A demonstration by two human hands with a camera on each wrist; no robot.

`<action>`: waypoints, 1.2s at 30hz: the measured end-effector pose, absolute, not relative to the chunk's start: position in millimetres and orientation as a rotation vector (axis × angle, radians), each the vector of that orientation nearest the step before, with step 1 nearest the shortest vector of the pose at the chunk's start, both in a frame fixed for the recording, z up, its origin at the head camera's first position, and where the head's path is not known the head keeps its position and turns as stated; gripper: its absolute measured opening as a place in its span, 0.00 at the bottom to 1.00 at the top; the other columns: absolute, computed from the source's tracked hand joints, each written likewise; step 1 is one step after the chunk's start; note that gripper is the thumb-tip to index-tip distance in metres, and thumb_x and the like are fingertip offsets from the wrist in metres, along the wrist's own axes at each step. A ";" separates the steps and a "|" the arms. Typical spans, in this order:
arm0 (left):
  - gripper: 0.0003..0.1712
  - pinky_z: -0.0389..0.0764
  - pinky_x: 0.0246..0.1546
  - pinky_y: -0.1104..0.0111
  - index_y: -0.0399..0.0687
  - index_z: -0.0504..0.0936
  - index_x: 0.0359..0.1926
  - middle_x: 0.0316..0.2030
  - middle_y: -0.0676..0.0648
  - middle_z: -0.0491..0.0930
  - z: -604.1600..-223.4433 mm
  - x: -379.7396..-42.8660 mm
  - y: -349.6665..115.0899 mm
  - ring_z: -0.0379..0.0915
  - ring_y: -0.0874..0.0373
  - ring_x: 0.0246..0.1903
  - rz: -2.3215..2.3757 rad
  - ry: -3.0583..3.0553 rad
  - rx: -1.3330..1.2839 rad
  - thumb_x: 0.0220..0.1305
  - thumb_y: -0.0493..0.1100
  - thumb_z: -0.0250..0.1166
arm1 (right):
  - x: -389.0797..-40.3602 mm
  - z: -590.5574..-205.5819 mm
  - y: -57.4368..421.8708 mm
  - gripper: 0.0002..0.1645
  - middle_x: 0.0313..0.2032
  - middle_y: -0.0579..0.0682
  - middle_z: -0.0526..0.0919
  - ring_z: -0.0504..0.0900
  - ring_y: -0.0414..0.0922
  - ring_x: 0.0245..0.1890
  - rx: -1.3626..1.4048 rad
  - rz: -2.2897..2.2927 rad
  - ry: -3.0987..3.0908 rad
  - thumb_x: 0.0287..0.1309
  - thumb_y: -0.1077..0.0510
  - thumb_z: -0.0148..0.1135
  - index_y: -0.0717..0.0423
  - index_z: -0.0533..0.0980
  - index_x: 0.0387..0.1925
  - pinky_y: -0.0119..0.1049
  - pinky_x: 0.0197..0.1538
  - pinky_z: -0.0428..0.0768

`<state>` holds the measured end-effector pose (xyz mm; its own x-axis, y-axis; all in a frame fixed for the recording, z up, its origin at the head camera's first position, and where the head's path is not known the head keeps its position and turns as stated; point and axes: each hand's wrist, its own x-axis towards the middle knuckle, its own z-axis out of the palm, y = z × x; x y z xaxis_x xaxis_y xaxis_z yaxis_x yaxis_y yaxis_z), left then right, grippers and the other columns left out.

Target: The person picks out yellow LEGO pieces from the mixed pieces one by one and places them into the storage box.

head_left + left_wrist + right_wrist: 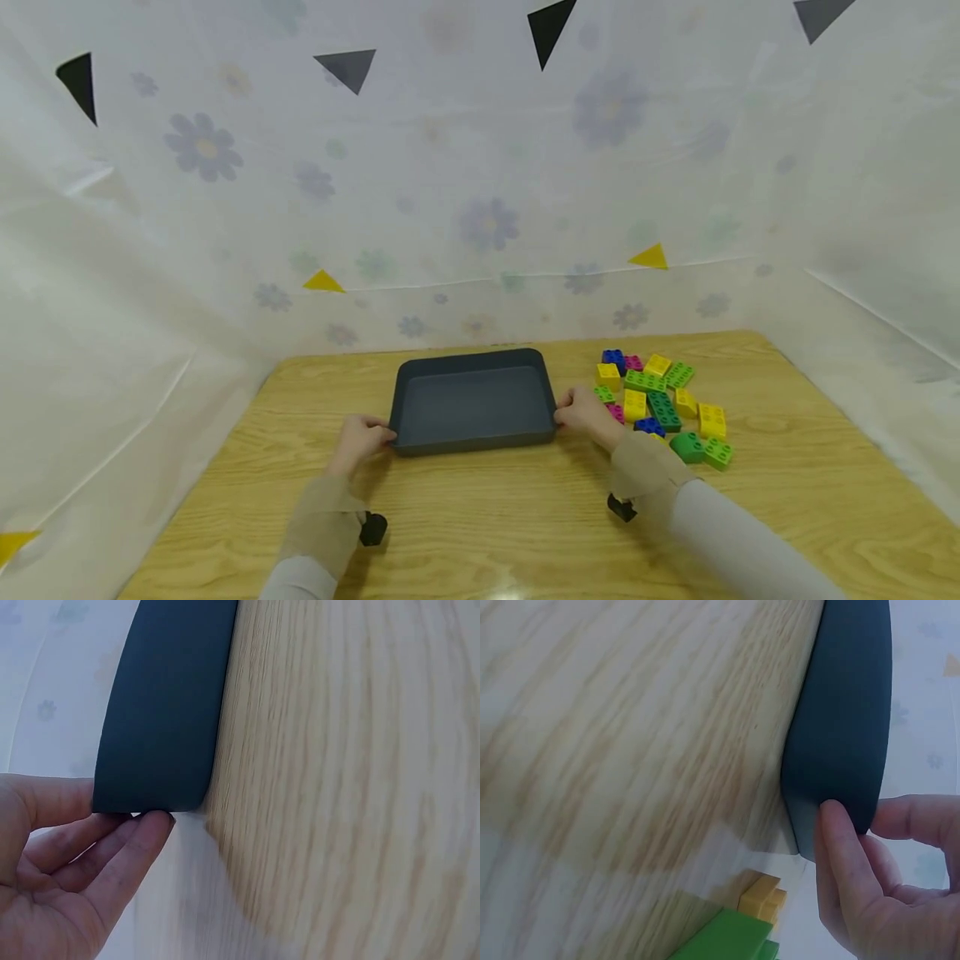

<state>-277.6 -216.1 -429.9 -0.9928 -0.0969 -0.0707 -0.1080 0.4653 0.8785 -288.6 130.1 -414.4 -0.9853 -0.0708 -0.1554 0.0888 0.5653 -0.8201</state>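
Note:
A dark grey rectangular tray (472,407) with low walls and rounded corners sits at the back middle of the wooden table. At its near left corner, my left hand (362,437) pinches the wall. In the left wrist view, the left thumb and fingers (139,851) meet at the end of the tray's side wall (161,720). My right hand (587,412) pinches the opposite wall near the right corner. The right wrist view shows that hand's fingertips (840,825) against the outside of the wall (844,720), thumb and fingers around the rim.
Several toy building bricks (663,410) in yellow, green, blue and pink lie scattered right of the tray, close beside my right hand. A flower-patterned sheet (487,250) hangs behind the wooden table (480,517) and along its sides.

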 end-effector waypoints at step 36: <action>0.16 0.84 0.34 0.61 0.22 0.76 0.45 0.41 0.27 0.76 -429.2 -270.0 -196.8 0.80 0.46 0.32 1.602 2.642 -0.218 0.55 0.29 0.57 | -278.9 -416.0 153.3 0.07 0.29 0.58 0.76 0.78 0.49 0.28 -0.062 -1.266 2.661 0.56 0.65 0.56 0.67 0.71 0.34 0.39 0.32 0.80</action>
